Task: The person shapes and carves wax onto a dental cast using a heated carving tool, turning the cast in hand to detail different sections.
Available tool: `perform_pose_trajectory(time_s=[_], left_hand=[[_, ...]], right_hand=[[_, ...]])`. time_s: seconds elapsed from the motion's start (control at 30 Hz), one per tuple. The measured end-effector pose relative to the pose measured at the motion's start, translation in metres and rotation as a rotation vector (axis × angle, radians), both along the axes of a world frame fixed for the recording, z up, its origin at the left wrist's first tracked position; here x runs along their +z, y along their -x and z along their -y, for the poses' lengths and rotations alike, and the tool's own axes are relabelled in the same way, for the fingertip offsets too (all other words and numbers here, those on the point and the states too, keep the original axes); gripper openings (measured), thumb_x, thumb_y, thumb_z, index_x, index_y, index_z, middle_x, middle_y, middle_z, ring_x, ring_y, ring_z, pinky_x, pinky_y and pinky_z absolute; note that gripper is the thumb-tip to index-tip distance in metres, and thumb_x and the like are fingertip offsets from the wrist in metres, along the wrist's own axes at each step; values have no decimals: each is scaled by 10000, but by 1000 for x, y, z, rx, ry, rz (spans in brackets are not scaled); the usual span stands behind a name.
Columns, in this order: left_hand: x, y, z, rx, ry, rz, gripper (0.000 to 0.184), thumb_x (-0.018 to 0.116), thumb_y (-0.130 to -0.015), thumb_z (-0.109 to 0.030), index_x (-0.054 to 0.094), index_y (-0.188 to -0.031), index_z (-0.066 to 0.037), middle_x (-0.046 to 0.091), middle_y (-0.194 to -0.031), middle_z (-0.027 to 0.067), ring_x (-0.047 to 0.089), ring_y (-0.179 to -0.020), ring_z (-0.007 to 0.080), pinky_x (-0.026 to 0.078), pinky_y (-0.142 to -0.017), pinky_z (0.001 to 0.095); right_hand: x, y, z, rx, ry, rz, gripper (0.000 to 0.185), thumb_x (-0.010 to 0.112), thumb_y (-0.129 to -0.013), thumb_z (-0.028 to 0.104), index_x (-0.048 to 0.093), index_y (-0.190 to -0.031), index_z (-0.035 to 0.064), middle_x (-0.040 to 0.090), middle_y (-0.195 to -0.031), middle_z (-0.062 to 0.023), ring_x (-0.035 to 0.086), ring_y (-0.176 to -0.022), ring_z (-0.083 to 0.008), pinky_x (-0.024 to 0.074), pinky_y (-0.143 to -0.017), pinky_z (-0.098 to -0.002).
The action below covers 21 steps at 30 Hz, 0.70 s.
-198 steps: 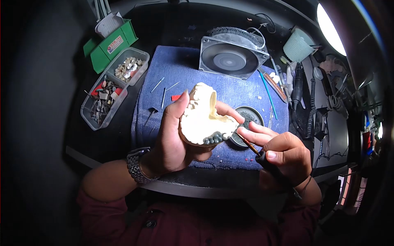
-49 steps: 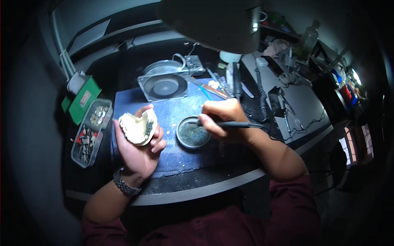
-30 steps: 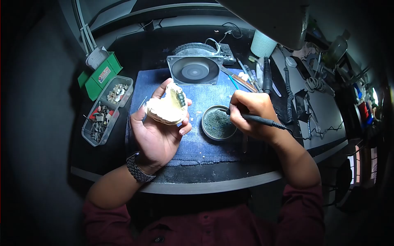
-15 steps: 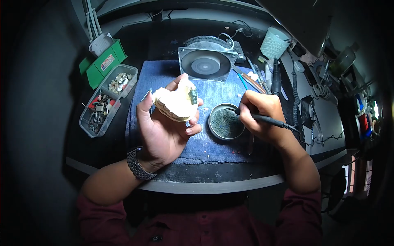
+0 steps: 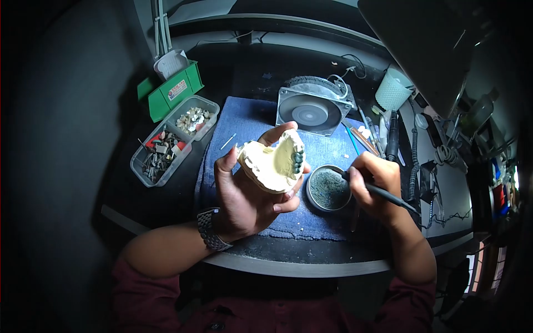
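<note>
A cream dental cast (image 5: 270, 167) rests in my left hand (image 5: 244, 202), fingers and thumb curled round its edges. Dark green wax teeth (image 5: 298, 162) sit along the cast's right side. My right hand (image 5: 377, 183) pinches a black corded wax pen (image 5: 383, 193) like a pencil. The pen's tip is at the upper right rim of a round dish (image 5: 328, 208), which holds dark green wax shavings (image 5: 328, 187). Whether the tip touches the wax cannot be made out. The dish stands on a blue towel (image 5: 266, 228), to the right of the cast.
A square fan (image 5: 308, 114) stands behind the cast. At the left are a divided plastic box (image 5: 176, 164) of burs and teeth and a green box (image 5: 176, 91). Pens and tools (image 5: 392, 136) lie at the right, near a textured cup (image 5: 393, 91). A lamp (image 5: 422, 44) hangs above.
Earlier the pen was at the cast; now it is at the dish. Over the last second the view has shifted, and both hands keep their grips, with the cast a little more upright.
</note>
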<state>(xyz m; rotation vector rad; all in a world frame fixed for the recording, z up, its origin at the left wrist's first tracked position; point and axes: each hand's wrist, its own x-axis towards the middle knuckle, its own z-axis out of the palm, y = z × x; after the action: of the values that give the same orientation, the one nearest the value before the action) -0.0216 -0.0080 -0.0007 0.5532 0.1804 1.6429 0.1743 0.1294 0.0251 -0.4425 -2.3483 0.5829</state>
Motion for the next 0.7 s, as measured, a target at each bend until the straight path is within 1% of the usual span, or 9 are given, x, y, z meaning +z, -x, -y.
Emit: perform_pose_trajectory(time_s=[0.03,0.1,0.13,0.17,0.33,0.43,0.47,0.6,0.7], left_hand=[[0,1,0,-17,-13,6,806,388,-839,-708,293,-1445,-184,561,-1082,213,470,-692,180,381,-491,244],[0,2,1,-51,-37,21,814,387,-840,-711,279,-1451,-183,565,-1082,219,466,-678,177,379,-492,245],[-2,2,1,-81,-75,70,850,401,-830,-710,295,-1442,-129,588,-1079,195,555,-751,177,405,-505,259],[-2,3,2,-85,-64,50,843,398,-833,-714,293,-1441,-139,582,-1079,205,535,-723,174,398,-503,257],[1,1,4,-77,12,-38,859,341,-832,-774,333,-1394,-124,565,-983,191,485,-645,156,377,-491,246],[-3,-1,0,-15,-19,-98,862,276,-837,-792,381,-1337,-98,541,-881,156,437,-604,143,349,-463,235],[-5,-1,-1,11,-37,-108,866,253,-839,-797,398,-1317,-89,530,-844,144,418,-591,137,338,-453,231],[0,-4,-1,110,142,-96,896,212,-836,-804,434,-1270,-52,511,-755,123,383,-574,124,302,-427,218],[3,-5,-1,85,207,-106,899,230,-841,-787,435,-1262,-19,510,-759,121,388,-568,125,308,-423,219]], right_hand=[[3,-3,1,-35,21,-22,39,594,-786,17,573,-762,-5,551,-602,-82,576,-526,-132,437,-506,-257],[5,-4,5,-56,67,-222,40,591,-808,10,586,-782,-20,578,-636,-71,575,-551,-103,451,-537,-231],[5,-6,4,-49,85,-307,59,588,-829,14,587,-802,-38,602,-689,-64,581,-586,-89,462,-574,-212],[9,-11,11,-58,227,-310,73,584,-850,26,582,-848,-47,619,-734,-77,579,-592,-99,456,-586,-206],[8,-10,19,146,322,-427,270,632,-906,159,557,-1011,-78,652,-816,-135,683,-761,-183,539,-707,-259],[7,-9,19,210,260,-406,348,675,-884,182,549,-1060,-90,662,-905,-178,695,-867,-238,558,-779,-310],[8,-9,22,223,266,-403,345,704,-856,138,555,-1067,-90,662,-957,-198,690,-904,-255,555,-800,-319],[6,-8,26,266,102,-362,358,775,-750,32,578,-1029,-74,670,-940,-205,691,-877,-270,547,-787,-334],[4,-10,26,272,66,-253,348,704,-855,149,545,-1095,-46,630,-988,-181,672,-938,-287,551,-828,-393]])
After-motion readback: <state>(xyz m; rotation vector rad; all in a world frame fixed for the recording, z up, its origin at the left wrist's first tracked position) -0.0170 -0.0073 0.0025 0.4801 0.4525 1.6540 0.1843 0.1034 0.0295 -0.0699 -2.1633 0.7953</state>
